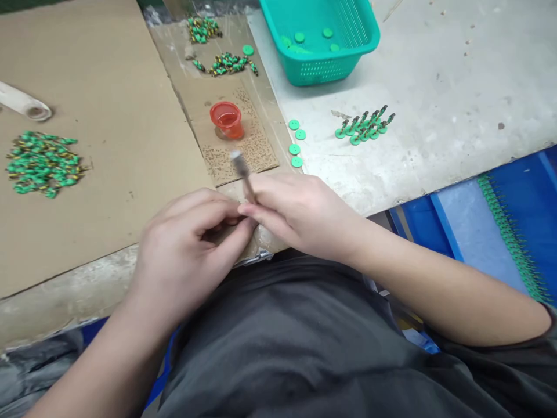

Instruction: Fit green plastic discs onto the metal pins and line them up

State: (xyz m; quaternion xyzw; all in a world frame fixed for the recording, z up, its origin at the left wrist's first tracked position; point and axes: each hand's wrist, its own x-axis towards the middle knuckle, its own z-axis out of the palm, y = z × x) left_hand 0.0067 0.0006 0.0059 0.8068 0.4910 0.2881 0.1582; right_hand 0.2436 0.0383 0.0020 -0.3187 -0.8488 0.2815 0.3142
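My right hand is closed around a thin stick-like tool whose blurred tip points up toward the far side. My left hand is curled with thumb and fingertips pinched together right against the right hand's fingertips; whatever it pinches is hidden. Both hands hover over the near edge of the table, above my dark shirt. Just beyond them stands a small red cup on a speckled piece of cardboard.
A teal basket holding green discs sits at the back. Loose green discs and a row of assembled green pieces lie on the grey tabletop. Piles of green-and-yellow parts rest on cardboard at the left and at the back. A blue bin is at the right.
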